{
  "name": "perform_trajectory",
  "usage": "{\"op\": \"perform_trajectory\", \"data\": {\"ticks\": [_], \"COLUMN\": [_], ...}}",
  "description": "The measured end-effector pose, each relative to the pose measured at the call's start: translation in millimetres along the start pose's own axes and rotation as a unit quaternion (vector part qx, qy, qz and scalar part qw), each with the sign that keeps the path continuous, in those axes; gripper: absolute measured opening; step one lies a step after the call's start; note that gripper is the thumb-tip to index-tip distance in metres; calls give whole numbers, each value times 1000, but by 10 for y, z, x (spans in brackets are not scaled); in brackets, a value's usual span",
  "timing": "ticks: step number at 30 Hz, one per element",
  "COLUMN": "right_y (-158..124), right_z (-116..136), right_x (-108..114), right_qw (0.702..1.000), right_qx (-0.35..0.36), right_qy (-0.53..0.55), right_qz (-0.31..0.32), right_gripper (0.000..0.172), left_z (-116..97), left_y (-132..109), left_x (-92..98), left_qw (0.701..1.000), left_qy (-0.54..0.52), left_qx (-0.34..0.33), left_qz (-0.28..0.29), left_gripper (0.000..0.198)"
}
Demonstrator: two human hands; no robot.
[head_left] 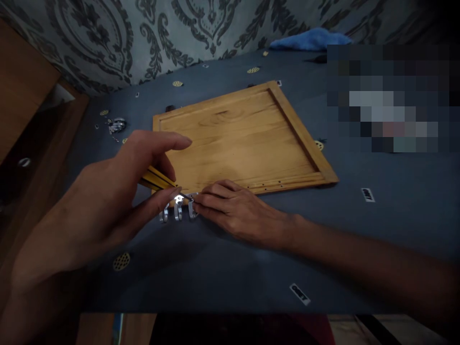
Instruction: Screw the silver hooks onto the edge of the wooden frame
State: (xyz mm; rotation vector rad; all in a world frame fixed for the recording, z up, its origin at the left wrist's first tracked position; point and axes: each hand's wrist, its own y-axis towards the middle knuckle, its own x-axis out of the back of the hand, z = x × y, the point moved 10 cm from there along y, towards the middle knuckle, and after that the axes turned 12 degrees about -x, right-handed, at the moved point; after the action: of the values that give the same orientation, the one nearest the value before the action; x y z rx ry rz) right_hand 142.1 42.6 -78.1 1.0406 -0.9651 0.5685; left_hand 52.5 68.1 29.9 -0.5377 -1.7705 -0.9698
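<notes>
A framed wooden board (230,143) lies on the dark table, with metal hooks (178,209) along its near edge at the left. My left hand (118,191) is closed around a screwdriver (156,179) with a yellow and black handle, its index finger stretched out over the board. The screwdriver's shaft slants down to the right, and its tip meets the plate of the rightmost hook (192,210). Fingertips of my right hand (233,208) press together on that same hook, partly covering it. Small dark holes (264,186) run along the near rail to the right.
More shiny metal hooks (117,125) lie in a small heap at the back left of the table (230,282). A blue cloth (312,39) rests against the patterned wall. Wooden furniture (25,86) stands on the left. A blurred patch covers the back right.
</notes>
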Motion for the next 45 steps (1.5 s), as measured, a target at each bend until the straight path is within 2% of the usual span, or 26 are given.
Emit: {"op": "perform_trajectory", "data": {"ticks": [4,11,15,23,30,35,39,45], "right_y": [-3,-5,-2,4,2,-3,-2,0], "right_z": [-6,4,7,-4,0,9,-12,1], "right_x": [-26,-8,11,-5,-1,3,-24,29], "right_qw": [1000,1000,1000,1000,1000,1000,1000,1000], "right_qx": [-3,5,5,-1,2,8,-3,5], "right_qy": [-5,1,6,-6,-1,6,5,1], "right_qz": [15,-6,-11,11,6,-2,8,-24], "right_gripper": [31,31,31,35,33,31,32,32], "left_z": [17,-68,-98,-15,115,99,19,-14], "left_y": [1,124,156,64,-4,24,112,147], "left_x": [-42,-81,-66,-64,-137,-122,-59,-61], "left_qw": [1000,999,998,999,998,998,998,997], "left_qy": [-14,15,62,29,-24,-51,-28,58], "left_qx": [-4,-29,-31,-12,29,0,-48,-42], "left_qz": [10,26,0,0,40,33,-3,17], "left_gripper": [62,46,42,57,55,61,62,46]}}
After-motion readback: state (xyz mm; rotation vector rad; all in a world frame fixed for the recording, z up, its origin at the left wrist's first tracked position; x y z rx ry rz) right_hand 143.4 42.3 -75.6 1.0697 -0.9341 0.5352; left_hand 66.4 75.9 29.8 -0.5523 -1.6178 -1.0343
